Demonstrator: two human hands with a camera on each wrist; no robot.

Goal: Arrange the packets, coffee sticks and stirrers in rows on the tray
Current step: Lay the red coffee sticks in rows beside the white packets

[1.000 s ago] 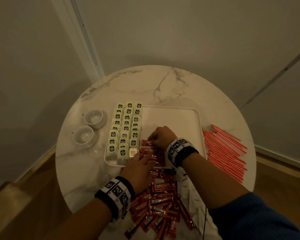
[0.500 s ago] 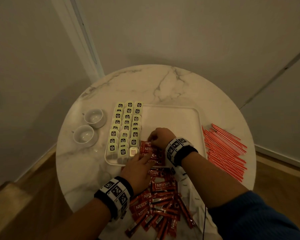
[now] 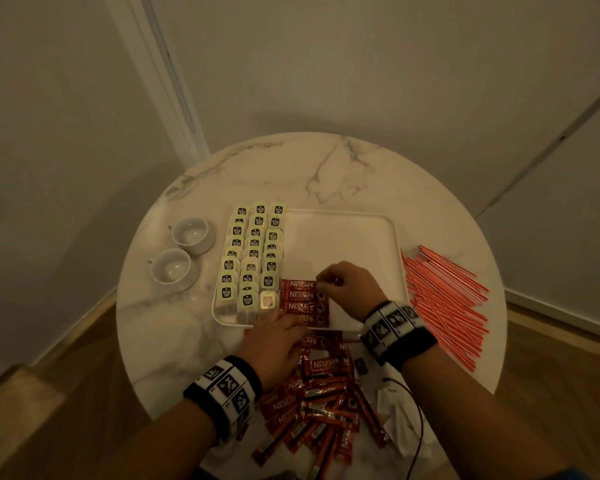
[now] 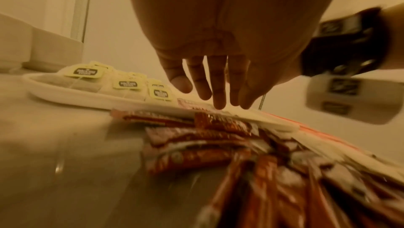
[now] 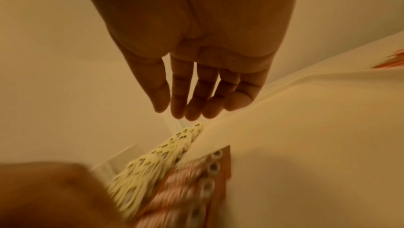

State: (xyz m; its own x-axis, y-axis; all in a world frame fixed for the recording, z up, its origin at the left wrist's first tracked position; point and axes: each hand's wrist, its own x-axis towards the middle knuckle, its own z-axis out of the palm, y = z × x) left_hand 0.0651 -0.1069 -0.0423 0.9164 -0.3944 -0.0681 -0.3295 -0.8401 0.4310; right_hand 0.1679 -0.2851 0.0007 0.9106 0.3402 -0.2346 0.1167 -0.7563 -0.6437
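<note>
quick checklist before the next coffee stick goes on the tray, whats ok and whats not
1. Room on the tray beyond the coffee stick row: ok, its far part is bare.
2. Sticks already laid lie parallel beside the tea packets: ok.
3. Loose sticks on the table within reach of the left hand: ok, it is right over the pile.
4. Left hand free to pick one up: ok, fingers straight in the wrist view, holding nothing.
5. Right hand free: ok in the wrist view, fingers relaxed; whether it touches the top stick, cannot tell.
6. Stirrers on the tray: not ok, all lie on the table.
</note>
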